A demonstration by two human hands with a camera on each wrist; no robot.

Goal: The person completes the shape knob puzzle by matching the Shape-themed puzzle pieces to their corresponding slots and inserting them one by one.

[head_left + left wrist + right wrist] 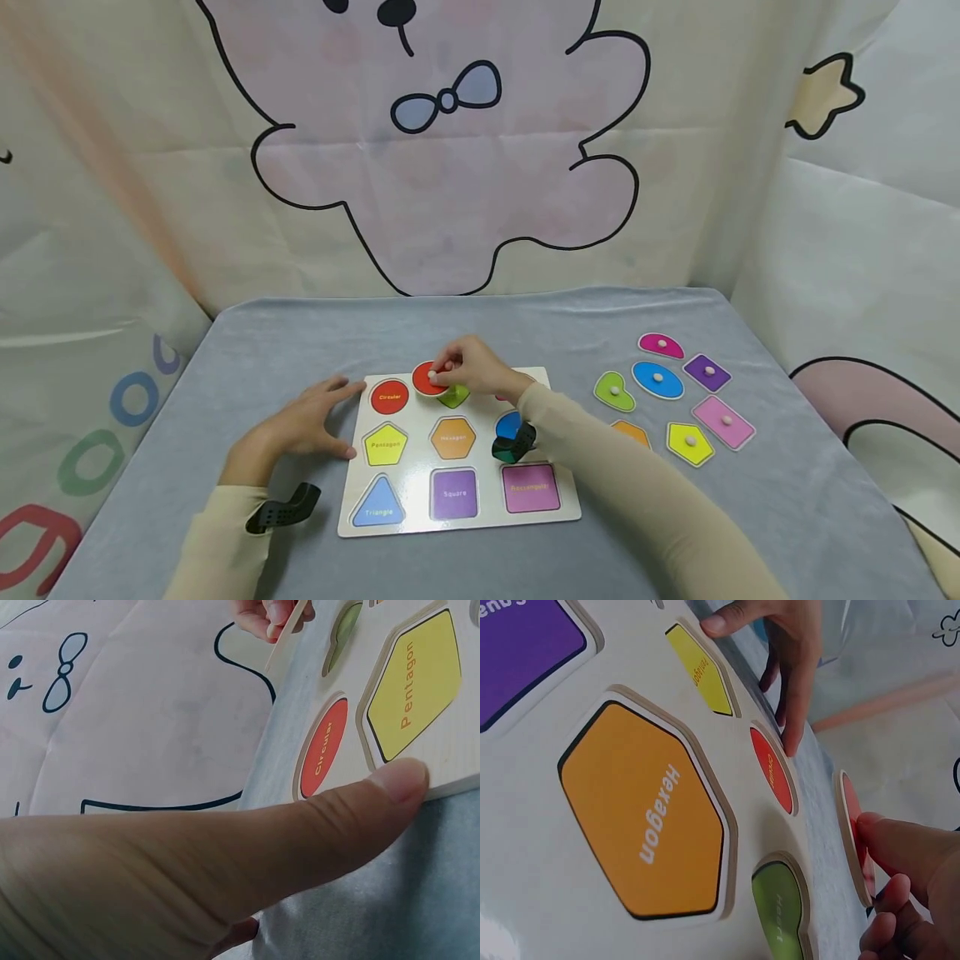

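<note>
My right hand (480, 367) pinches a red round puzzle piece (423, 382) by its small knob. The piece hovers tilted over the far edge of a white shape board (491, 508), partly overlapping the green heart recess (778, 911). Just left of it in the head view lies the red recess marked Circular (390, 397). At the board's left edge my left hand (303, 421) is spread, its thumb (375, 787) at the rim beside the yellow Pentagon recess (386, 444). My right forearm hides part of the board's right side.
Loose knobbed pieces lie to the right of the board: a green heart (615, 392), blue oval (657, 380), magenta half circle (661, 345), purple piece (707, 372), pink rectangle (724, 422) and yellow pentagon (690, 444). An orange piece (632, 432) is partly behind the right sleeve.
</note>
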